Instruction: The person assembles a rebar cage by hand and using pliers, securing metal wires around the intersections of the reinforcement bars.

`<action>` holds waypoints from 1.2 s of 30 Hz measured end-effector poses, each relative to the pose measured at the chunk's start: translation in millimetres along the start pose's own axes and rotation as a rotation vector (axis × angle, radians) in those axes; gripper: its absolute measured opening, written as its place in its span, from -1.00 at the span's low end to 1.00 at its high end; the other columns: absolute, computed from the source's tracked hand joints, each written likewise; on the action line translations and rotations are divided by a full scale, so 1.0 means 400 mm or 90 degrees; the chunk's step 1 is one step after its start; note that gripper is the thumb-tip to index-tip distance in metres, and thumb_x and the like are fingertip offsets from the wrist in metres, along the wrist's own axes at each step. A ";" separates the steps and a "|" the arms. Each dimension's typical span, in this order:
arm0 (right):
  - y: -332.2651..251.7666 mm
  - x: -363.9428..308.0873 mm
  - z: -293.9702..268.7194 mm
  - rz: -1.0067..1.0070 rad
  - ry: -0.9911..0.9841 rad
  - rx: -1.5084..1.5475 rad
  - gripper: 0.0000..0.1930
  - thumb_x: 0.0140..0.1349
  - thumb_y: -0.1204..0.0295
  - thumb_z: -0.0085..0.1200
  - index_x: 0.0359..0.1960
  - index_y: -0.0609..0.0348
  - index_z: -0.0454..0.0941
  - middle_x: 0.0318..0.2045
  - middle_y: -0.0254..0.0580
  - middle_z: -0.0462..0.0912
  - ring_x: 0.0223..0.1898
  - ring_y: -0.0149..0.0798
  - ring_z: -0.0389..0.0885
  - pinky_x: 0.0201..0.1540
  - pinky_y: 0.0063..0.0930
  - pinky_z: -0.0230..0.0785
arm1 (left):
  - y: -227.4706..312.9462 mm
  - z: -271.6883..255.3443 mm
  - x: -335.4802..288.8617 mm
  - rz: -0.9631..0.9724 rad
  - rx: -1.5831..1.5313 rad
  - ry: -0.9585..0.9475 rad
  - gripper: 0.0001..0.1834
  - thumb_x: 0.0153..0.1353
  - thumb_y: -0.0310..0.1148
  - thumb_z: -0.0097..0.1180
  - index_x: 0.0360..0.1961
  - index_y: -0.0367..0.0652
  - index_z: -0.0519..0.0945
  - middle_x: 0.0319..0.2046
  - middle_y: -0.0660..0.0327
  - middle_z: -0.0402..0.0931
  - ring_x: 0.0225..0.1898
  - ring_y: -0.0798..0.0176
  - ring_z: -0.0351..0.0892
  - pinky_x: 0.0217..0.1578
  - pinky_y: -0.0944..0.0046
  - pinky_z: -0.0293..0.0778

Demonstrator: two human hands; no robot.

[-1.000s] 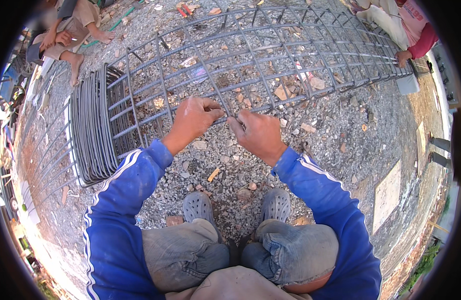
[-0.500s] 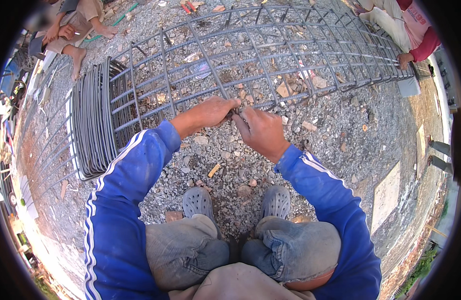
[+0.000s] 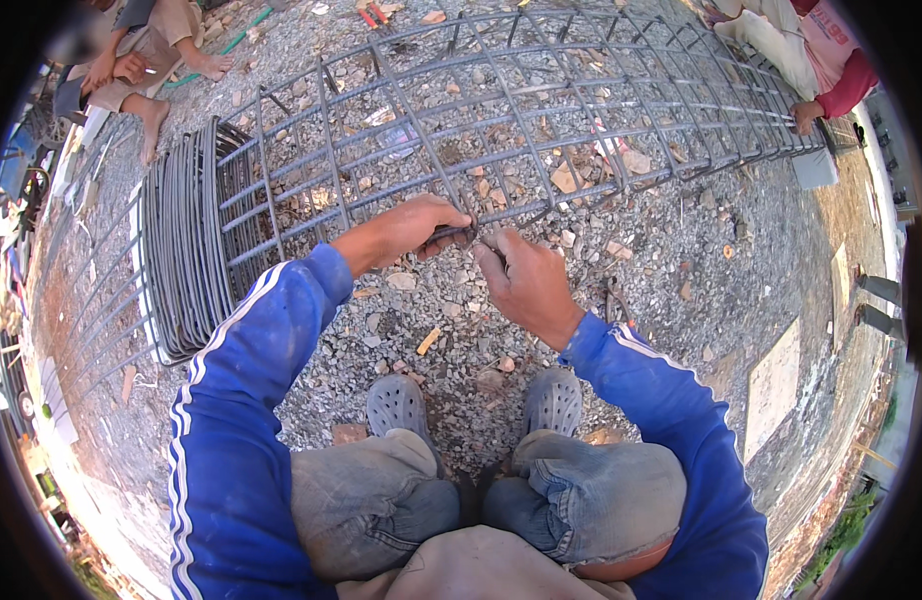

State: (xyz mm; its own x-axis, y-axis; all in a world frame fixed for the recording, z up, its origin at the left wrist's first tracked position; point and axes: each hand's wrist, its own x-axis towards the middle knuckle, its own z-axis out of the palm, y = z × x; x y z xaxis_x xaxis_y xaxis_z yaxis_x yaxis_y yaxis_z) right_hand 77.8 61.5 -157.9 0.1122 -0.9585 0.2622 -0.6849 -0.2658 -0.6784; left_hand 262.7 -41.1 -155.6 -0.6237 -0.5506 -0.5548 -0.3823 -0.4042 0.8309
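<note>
A long cage of steel reinforcing bars [image 3: 436, 188] lies across the gravel in front of me, its lengthwise bars crossed by bent stirrups. My left hand [image 3: 421, 228] is closed around the near lengthwise bar, at the lower corner of one stirrup. Just to its right, my right hand [image 3: 524, 280] is held with thumb and fingers pinched together, close to that joint but slightly apart from the left hand. Whatever sits between the right fingertips is too small to make out.
Bunched stirrups [image 3: 181, 245] stand at the cage's left end. A dark hand tool [image 3: 615, 298] lies on gravel beside my right sleeve. One person's hand [image 3: 807, 116] touches the cage's far right end; another person's bare foot [image 3: 153, 130] shows upper left. A flat board [image 3: 773, 392] lies right.
My right hand has drawn a little down and right, opening a small gap from my left hand. The left hand stays on the bar. The dark tool by my right sleeve now shows.
</note>
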 end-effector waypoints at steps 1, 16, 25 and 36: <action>-0.007 -0.022 -0.002 0.021 -0.009 0.032 -0.81 0.23 0.35 0.13 -0.45 0.21 0.49 -0.62 0.00 0.57 -0.57 0.07 0.60 -0.50 -0.11 0.44 | -0.004 -0.004 -0.001 0.011 -0.008 -0.009 -0.54 0.36 -0.03 -0.02 -0.47 -0.22 0.57 -0.67 0.32 0.34 -0.64 0.42 0.30 -0.61 0.34 0.16; -0.047 0.055 -0.028 0.015 -0.075 0.065 -0.84 0.18 0.44 0.04 -0.47 0.29 0.51 -0.63 0.11 0.55 -0.59 0.18 0.56 -0.49 -0.02 0.41 | 0.007 0.024 0.022 0.006 0.214 0.106 -0.44 0.34 0.08 -0.01 -0.60 -0.19 0.56 -0.65 0.31 0.36 -0.63 0.41 0.23 -0.58 0.28 0.14; -0.020 -0.009 0.001 0.100 -0.167 0.188 -0.76 0.25 0.37 0.03 -0.49 0.30 0.50 -0.56 0.19 0.54 -0.48 0.26 0.54 -0.38 0.02 0.38 | 0.001 0.023 0.007 0.051 0.322 0.161 -0.23 0.37 0.27 -0.31 -0.61 -0.26 0.46 -0.64 0.14 0.32 -0.50 0.28 0.34 -0.44 0.20 0.25; 0.172 -0.106 -0.063 0.312 -0.150 0.232 -0.70 0.30 0.23 0.05 -0.15 0.24 0.57 -0.41 0.05 0.59 -0.39 -0.01 0.58 -0.27 -0.23 0.42 | -0.039 0.052 0.028 0.184 0.448 0.410 -0.52 0.46 -0.09 -0.27 -0.34 -0.28 0.52 -0.56 -0.15 0.50 -0.51 -0.27 0.50 -0.40 -0.17 0.37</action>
State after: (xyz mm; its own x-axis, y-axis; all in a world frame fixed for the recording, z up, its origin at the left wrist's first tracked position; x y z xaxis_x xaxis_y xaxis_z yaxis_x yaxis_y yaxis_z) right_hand 7.8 86.6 -198.4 0.0326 -0.9635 -0.2659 -0.4137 0.2291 -0.8811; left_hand 247.3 -25.8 -173.9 -0.3471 -0.9352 -0.0704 -0.7215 0.2183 0.6571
